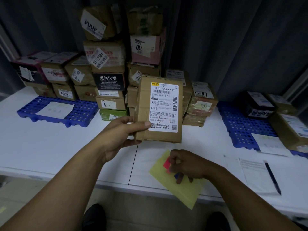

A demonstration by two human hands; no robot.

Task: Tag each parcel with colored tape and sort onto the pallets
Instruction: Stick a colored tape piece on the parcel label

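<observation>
Head view: the left hand (pixel 124 130) grips a flat brown parcel (pixel 160 109) and holds it upright above the white surface (pixel 50 147). The thumb lies across the front at the lower left corner of the shipping label and the fingers are behind. The right hand (pixel 186 165) rests on a yellow sheet (pixel 183 192) that overhangs the near edge of the surface. Its fingers are curled, with thumb and forefinger pinching a red tape strip (pixel 167 162). A blue tape strip (pixel 177 176) shows just under the fingers.

A stack of parcels (pixel 106 64) stands behind the held parcel at the centre rear. A blue left pallet (pixel 83 112) carries a white sheet. The blue right pallet (pixel 240 127) carries several boxes. A pen (pixel 273 178) lies on a paper (pixel 255 175) at the right.
</observation>
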